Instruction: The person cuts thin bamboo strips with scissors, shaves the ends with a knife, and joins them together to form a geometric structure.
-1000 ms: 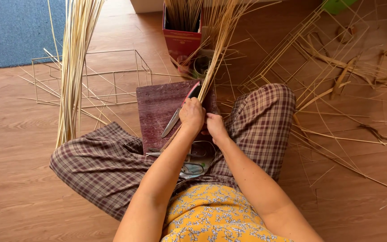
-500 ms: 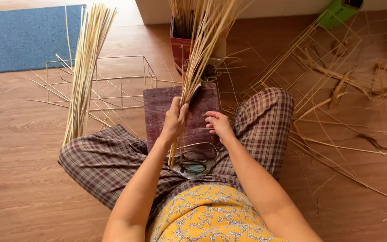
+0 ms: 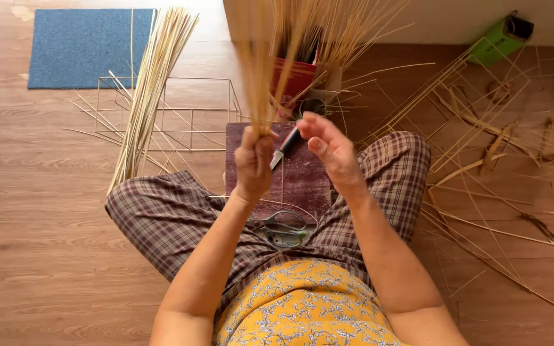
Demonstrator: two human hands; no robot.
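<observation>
Nearby — scissors (image 3: 279,229), knife (image 3: 285,147), red container (image 3: 294,79).

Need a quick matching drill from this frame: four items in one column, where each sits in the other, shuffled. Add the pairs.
Items:
1. bundle of thin sticks
2. knife
3. scissors
4. blue mat

Places:
A. on the floor, upper left of the view
B. on the dark board, between the two hands
C. gripped upright in the left hand
D. at the near edge of the board, on the lap

The right hand is open, holding nothing.

Pairs: 1-C, 2-B, 3-D, 4-A
</observation>
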